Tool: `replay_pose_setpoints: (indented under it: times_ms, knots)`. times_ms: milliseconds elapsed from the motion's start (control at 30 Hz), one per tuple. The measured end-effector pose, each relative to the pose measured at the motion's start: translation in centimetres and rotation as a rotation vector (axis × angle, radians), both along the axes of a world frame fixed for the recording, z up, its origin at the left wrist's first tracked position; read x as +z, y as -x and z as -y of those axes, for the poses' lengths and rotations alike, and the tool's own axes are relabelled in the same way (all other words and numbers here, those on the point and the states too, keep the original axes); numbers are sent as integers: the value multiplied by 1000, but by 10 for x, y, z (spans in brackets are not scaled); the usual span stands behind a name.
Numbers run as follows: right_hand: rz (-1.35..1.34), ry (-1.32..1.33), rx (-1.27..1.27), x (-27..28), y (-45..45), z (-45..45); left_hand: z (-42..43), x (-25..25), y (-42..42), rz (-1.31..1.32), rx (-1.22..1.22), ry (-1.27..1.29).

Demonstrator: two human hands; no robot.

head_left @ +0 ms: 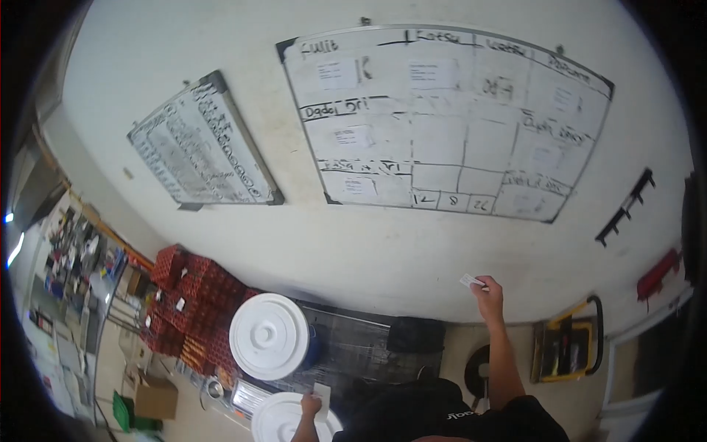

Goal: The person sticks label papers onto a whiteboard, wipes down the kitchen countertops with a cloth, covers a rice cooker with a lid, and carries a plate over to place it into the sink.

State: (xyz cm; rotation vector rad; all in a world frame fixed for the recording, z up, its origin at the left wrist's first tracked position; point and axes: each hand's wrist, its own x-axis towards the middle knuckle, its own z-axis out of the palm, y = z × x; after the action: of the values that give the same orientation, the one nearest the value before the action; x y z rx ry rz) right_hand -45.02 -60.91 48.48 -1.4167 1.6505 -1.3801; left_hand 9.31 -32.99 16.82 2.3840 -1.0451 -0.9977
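My right hand (489,292) is raised in front of the wall, fingers closed on a small white paper label (468,280) with faint print. Lower down on the left, my left hand (310,404) grips a white piece of paper (322,393) over a white-lidded bucket (269,423). Behind it stands another bucket with a round white lid (266,335) and a blue side. A large whiteboard (442,147) with handwriting and several attached paper slips hangs above both hands. What is written on the papers in my hands is too small to read.
A smaller whiteboard (202,144) hangs to the left. Red patterned boxes (188,295) are stacked beside the buckets. At right are a yellow cart (567,342), a black hook rail (626,208) and a doorway. A black stool (477,370) stands near my right arm.
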Motion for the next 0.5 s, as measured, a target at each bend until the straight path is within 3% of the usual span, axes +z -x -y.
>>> replay_pose_setpoints:
  times_ms: [33, 133, 333, 400, 500]
  knots:
    - [-15, 2, 30, 20, -9, 5, -7, 24, 17, 49, 24, 7]
    - [8, -60, 180, 55, -17, 33, -40, -5, 31, 80, 150, 40]
    - [7, 131, 454, 147, -60, 74, -71, -24, 72, -9, 491, -47]
    - [40, 201, 510, 174, -78, 78, -62, -7, 82, -7, 440, -70]
    - [93, 285, 520, 207, -105, 83, -47, -44, 47, -67, 324, -16]
